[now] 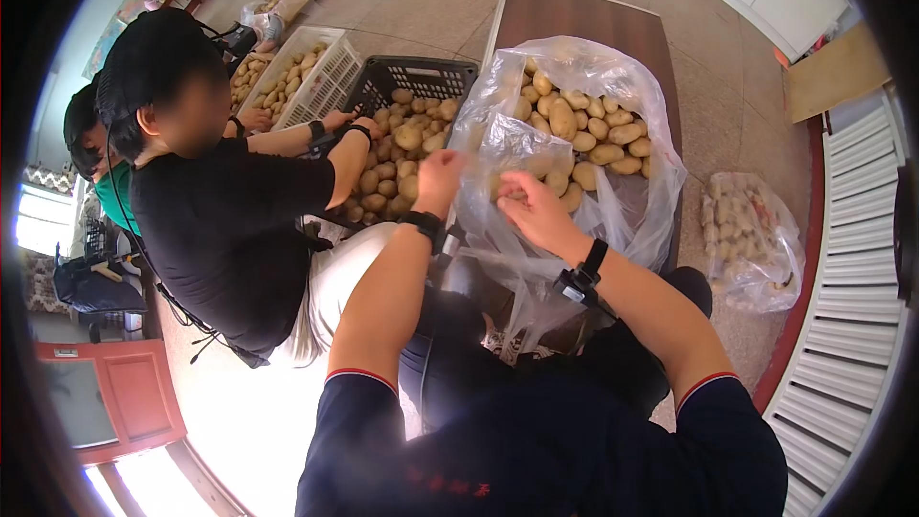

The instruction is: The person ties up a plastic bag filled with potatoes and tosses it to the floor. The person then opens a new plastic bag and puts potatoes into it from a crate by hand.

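A large clear plastic bag (665, 172) stands open in front of me, with many potatoes (598, 129) heaped in it. A fold of clear plastic lies over the potatoes on its near left side. My left hand (442, 180) is at the bag's left edge, fingers curled together and slightly blurred; what they hold, if anything, does not show. Over the bag's near side, my right hand (538, 215) has its fingers bent inward against the plastic and the potatoes beneath. Whatever lies between those fingertips is hard to make out. Both wrists wear dark bands.
Left of the bag stands a black crate (412, 72) of potatoes, where a person in black (230, 220) reaches in. Beyond it is a white crate (325, 43) of potatoes. A brown board (593, 19) lies behind the bag. Another potato bag (751, 239) sits right, near a radiator (842, 297).
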### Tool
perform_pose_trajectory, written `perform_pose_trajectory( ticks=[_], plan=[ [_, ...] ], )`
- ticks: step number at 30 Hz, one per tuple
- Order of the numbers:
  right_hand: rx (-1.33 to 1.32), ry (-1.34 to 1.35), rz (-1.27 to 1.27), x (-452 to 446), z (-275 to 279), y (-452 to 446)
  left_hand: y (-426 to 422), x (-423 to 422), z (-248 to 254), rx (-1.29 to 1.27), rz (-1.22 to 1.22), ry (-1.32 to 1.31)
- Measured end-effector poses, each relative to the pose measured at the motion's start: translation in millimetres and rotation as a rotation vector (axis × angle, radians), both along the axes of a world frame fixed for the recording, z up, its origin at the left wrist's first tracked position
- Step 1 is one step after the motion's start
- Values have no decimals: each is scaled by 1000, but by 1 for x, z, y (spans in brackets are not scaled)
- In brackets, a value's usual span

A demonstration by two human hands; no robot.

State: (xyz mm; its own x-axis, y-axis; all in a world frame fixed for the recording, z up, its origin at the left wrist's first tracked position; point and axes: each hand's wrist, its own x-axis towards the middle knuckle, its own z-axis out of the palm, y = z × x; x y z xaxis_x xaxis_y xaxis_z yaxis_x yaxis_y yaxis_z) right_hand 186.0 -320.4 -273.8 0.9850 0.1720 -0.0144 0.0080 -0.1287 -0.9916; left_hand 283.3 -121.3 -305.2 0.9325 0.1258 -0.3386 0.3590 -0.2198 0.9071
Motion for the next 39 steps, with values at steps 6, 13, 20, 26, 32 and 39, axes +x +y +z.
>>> perform_pose_trajectory(
  ticks=[6, 13, 20, 26, 32, 39],
  plan=[
    [-85, -57, -100, 39, 29, -11, -34, -11, 0, 519, -287, -200],
    [48, 349, -65, 64, 32, -21, -29, 0, 15, 615, -100, -210],
    [166, 603, 98, 105, 38, 47, -22, -4, 46, 701, -27, -288],
    [560, 564, -167, 130, -19, 82, -18, -4, 15, 740, -1, -656],
    [696, 495, -63, 130, -36, 84, 1, 6, 18, 137, 13, -69],
    [-58, -9, -148, 81, -47, 68, 32, 22, -29, 547, 153, -98]
  ],
)
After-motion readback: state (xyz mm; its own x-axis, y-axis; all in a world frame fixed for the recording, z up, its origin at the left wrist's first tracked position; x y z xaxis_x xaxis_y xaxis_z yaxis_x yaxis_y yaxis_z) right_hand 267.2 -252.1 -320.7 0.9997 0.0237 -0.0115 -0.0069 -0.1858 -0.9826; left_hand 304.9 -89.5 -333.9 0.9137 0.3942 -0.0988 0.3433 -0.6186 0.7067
